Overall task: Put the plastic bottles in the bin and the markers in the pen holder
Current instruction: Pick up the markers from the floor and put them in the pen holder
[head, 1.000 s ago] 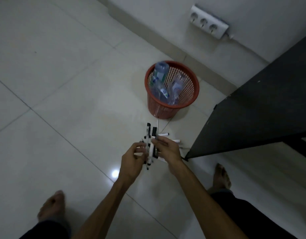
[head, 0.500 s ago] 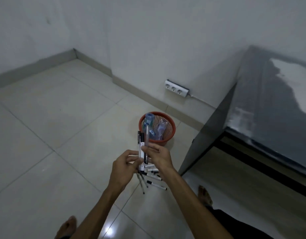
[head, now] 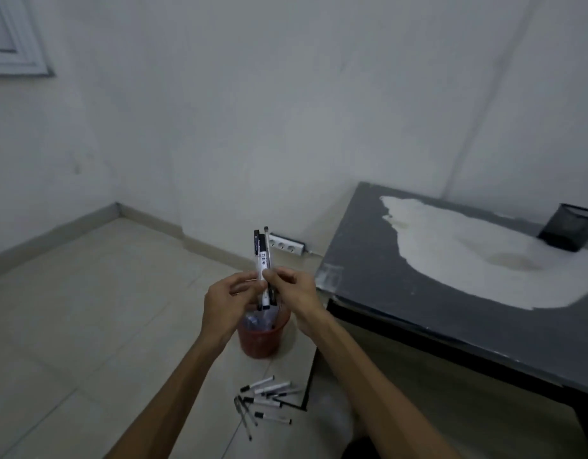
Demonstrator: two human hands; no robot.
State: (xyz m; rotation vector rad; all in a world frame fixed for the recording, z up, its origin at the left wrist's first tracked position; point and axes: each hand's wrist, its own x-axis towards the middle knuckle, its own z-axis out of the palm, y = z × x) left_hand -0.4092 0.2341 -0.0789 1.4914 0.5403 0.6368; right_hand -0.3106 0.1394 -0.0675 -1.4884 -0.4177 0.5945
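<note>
Standing on a pale tiled floor [head: 87,309] in a corner of a room, a person is holding a bundle of markers [head: 262,260] in front of them with both hands. White walls [head: 253,111] are meeting behind the red bin [head: 261,339], and a low skirting is running along their foot. A white power strip [head: 287,244] is lying at the wall just behind the bin.

To the right of the bin a dark table [head: 402,309] is standing, with a big pale worn patch on its top. Its near corner is coming close to the right forearm, and its front edge is running away to the right. A black mesh pen holder [head: 569,226] is sitting on the far right of the table top, well apart from the bin. To the left of the bin the floor is lying open up to the wall.

The left hand [head: 224,301] and the right hand [head: 294,288] are both curling their fingers around the lower part of the bundle, above the bin. The markers are standing almost upright, long axis vertical, the upper ends pointing to the wall.

Inside the bin plastic bottles [head: 258,318] are showing dimly. Loose markers [head: 264,399] are lying scattered on the floor in front of the bin, pointing in different directions.
</note>
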